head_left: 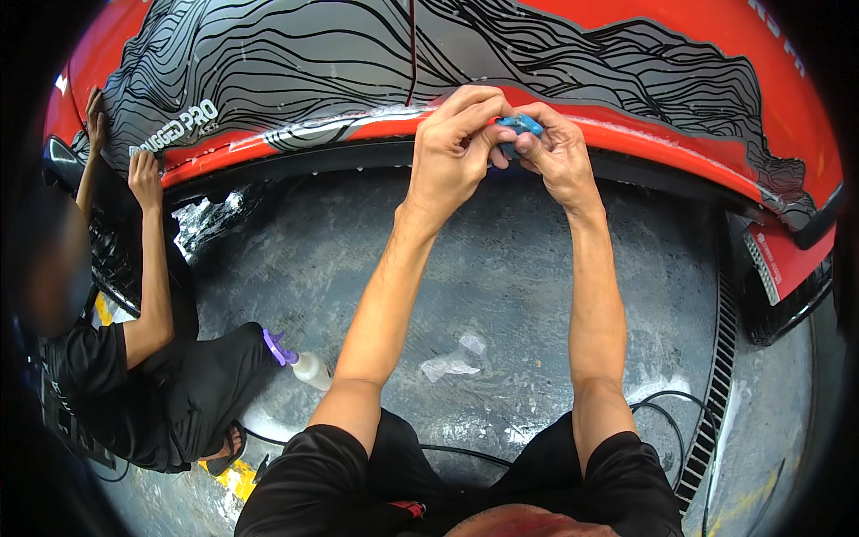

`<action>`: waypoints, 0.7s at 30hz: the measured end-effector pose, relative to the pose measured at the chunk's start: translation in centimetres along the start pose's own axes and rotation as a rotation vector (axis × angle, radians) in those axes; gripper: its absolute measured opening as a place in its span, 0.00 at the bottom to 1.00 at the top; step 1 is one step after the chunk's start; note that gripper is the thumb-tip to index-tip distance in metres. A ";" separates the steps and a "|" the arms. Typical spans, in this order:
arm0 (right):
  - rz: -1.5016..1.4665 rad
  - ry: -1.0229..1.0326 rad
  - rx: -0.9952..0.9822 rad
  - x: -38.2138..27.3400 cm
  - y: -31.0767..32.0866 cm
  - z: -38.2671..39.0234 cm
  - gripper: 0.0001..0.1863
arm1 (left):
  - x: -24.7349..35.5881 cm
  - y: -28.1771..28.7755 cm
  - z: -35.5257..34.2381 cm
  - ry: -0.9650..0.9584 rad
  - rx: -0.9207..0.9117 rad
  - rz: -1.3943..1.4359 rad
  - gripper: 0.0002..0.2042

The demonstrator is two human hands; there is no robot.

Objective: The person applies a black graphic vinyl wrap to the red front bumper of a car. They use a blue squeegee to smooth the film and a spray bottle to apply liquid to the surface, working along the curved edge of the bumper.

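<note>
My left hand (pixel 452 152) and my right hand (pixel 559 157) meet at the lower side of a red car (pixel 658 136), both with fingers closed on a small blue object (pixel 523 125), whose exact kind I cannot make out. A grey decal (pixel 313 54) with black wavy lines covers much of the body panel above them. Just behind my hands runs a red lower strip with whitish wet-looking streaks, over a dark sill (pixel 358 157).
A co-worker (pixel 152 331) crouches at left, both hands on the car. A spray bottle (pixel 309 367) with purple trigger, crumpled translucent scraps (pixel 447 365) and a black hose (pixel 465 452) lie or stand on the grey floor. A drain grate (pixel 716 376) and wheel with red mudflap (pixel 787 255) are at right.
</note>
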State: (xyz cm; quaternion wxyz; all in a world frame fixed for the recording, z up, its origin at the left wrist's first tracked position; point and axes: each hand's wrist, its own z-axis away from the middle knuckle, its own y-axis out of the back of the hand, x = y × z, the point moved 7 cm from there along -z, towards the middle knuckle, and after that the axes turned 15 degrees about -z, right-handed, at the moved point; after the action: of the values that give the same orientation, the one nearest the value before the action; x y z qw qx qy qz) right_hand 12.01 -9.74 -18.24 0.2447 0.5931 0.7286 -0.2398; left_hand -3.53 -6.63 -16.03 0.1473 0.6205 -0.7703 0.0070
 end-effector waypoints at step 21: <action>0.216 -0.073 0.036 -0.3 -0.2 -0.3 0.08 | -4.5 -2.3 2.3 0.505 0.043 0.276 0.10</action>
State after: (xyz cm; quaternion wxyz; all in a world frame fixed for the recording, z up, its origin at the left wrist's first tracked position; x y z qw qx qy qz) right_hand 11.87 -9.79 -17.85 0.2850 0.6634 0.6465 -0.2464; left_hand -1.01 -3.32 -19.71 0.3190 0.4915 -0.7860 0.1974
